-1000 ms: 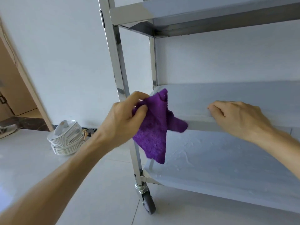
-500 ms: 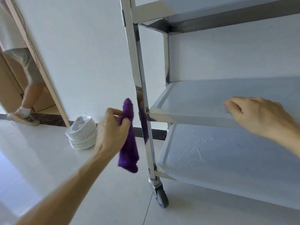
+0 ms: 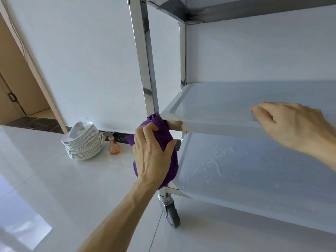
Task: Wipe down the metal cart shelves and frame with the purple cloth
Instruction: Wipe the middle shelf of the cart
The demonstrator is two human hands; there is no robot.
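Observation:
The metal cart's front left post (image 3: 143,57) rises from a caster wheel (image 3: 171,214). My left hand (image 3: 151,155) grips the purple cloth (image 3: 164,135) and holds it wrapped against that post, at and below the corner of the middle shelf (image 3: 214,104). The cloth hides the post between the two lower shelves. My right hand (image 3: 294,124) rests on the middle shelf's front edge, fingers curled over the rim. The bottom shelf (image 3: 254,171) shows wet streaks and droplets. The top shelf's underside (image 3: 236,10) is at the upper edge.
A stack of white plates (image 3: 82,142) with a pale object on top sits on the tiled floor by the wall. An orange spray bottle (image 3: 114,146) stands next to it. A wooden door frame (image 3: 36,66) is at the left. A white wall is behind the cart.
My left hand has brought the cloth from beside the post onto it, below the middle shelf corner. The view shifted left; the person in the doorway is gone. The right hand stays on the shelf edge.

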